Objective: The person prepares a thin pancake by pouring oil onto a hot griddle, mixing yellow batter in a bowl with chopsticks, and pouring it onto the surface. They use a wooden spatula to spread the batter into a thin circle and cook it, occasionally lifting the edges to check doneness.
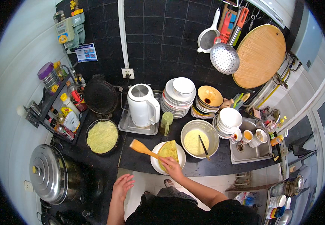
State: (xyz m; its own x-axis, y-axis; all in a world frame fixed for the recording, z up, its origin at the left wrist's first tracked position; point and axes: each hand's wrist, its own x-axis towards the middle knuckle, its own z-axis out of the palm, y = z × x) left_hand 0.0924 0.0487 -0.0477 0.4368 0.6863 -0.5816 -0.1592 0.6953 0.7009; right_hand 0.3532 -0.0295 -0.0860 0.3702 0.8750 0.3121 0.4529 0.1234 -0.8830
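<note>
My right hand (172, 168) grips a wooden spatula (141, 147) by its handle, the blade pointing left. Under the handle, a white plate (181, 159) carries a folded, browned pancake (169, 150). My left hand (122, 186) hangs free with its fingers apart, short of the counter's front edge. To the left, a round electric griddle (100, 101) has its lid raised, and a pale yellow-green pancake (102, 137) covers its lower pan. Right of the plate sits a metal bowl of pale yellow batter (194, 142), a dark-handled utensil (204, 146) leaning in it.
A white electric kettle (142, 108) on a metal tray (138, 130), a greenish jug (166, 123) and stacked plates (176, 105) line the back. At right is a sink (238, 156) with several cups. A large lidded pot (50, 174) and a condiment rack (54, 104) stand left.
</note>
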